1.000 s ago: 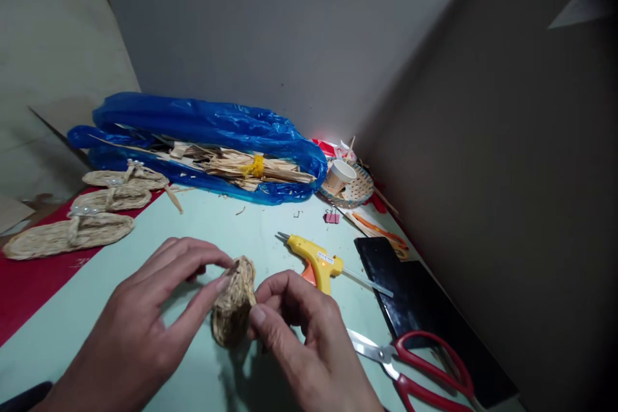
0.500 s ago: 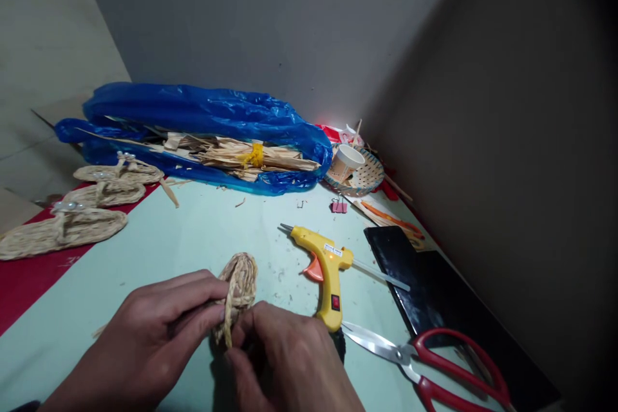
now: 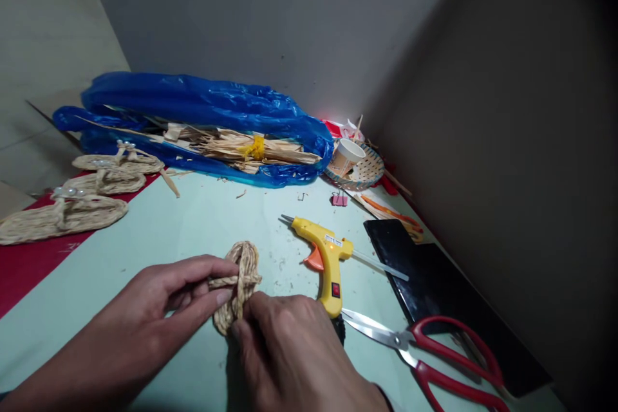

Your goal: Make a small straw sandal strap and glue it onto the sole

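Observation:
A small woven straw slipper [image 3: 248, 261] is held between both hands above the pale green table cover. My left hand [image 3: 167, 309] pinches its left side, thumb and forefinger beside a braided strap that runs across the sole. My right hand [image 3: 294, 347] grips the lower right edge, its fingertips closed on the straw and partly hidden. A second braid runs lengthwise over the slipper and crosses the first. Just right of my hands lies a yellow hot glue gun [image 3: 331, 264] with a glue stick in its back. Red-handled scissors [image 3: 405, 341] rest beside it, blades parted.
Finished-looking straw slippers with beads [image 3: 67, 215] lie at the left on red cloth. Behind, a blue plastic bag [image 3: 193, 96] holds a tied straw bundle [image 3: 232, 145]. A paper cup [image 3: 348, 154] sits in a woven basket [image 3: 371, 170]. A pink binder clip [image 3: 339, 199] and black slab [image 3: 434, 290] are at right.
The slipper has turned in my hands, so the crossing straps show more openly. My left fingers have shifted along the cross strap. The whole view has moved slightly.

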Demonstrator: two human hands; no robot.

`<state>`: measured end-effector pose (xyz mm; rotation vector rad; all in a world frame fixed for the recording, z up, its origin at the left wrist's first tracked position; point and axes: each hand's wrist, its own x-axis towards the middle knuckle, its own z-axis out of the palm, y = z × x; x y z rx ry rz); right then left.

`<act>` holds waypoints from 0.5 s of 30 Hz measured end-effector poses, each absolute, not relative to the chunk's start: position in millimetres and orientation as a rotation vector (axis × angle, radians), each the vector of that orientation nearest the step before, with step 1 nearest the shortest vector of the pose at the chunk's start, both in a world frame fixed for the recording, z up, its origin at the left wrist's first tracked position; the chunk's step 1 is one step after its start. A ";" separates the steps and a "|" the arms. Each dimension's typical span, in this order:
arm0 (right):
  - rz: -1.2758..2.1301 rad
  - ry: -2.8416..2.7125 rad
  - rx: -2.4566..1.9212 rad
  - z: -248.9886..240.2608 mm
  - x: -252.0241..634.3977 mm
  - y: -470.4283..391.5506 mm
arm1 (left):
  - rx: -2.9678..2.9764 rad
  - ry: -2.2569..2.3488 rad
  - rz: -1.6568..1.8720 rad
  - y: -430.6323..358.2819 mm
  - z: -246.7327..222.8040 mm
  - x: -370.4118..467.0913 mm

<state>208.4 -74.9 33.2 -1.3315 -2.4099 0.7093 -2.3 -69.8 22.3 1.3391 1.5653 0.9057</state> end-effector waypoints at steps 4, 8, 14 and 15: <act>0.678 -2.426 -1.340 34.3 207.9 -73.0 | 1.523 1.765 0.864 -67.6 36.7 -8.6; 0.650 -2.417 -1.320 34.2 205.7 -71.2 | 1.654 1.798 0.988 -69.5 48.3 -10.0; 0.599 -2.417 -1.460 34.3 200.3 -72.3 | 1.759 1.762 1.016 -74.7 38.1 -8.1; 0.624 -2.432 -1.440 34.4 199.6 -72.0 | 1.763 1.758 1.037 -75.0 36.4 -8.7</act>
